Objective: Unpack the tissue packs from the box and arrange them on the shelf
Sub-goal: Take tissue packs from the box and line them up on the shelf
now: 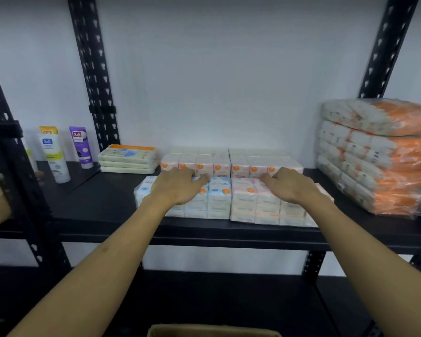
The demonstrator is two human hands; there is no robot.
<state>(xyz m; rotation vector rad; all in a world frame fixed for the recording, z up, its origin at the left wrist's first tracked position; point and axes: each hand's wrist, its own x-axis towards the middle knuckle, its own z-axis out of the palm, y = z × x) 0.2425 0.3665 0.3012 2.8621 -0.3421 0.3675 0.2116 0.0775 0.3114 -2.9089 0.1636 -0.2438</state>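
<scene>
1. Left hand (178,187) lies flat, fingers relaxed, on the blue tissue packs (216,195) at the shelf (102,203) front.
2. Right hand (287,186) rests likewise, fingers released, on the pink tissue packs (246,203).
3. Likely squaring rows; next, reach into the near cardboard box (214,330).

— Where does the single head view look from?
— From the person's head, standing in front of the black shelf (229,229), facing its back wall and tilted slightly down

— How near?
— Arm's reach: both forearms stretch from the bottom corners up to the shelf's front edge, and the cardboard box (214,330) just shows at the bottom edge

— Any distortion?
— Wide-angle: the uprights (93,76) lean inward toward the top
</scene>
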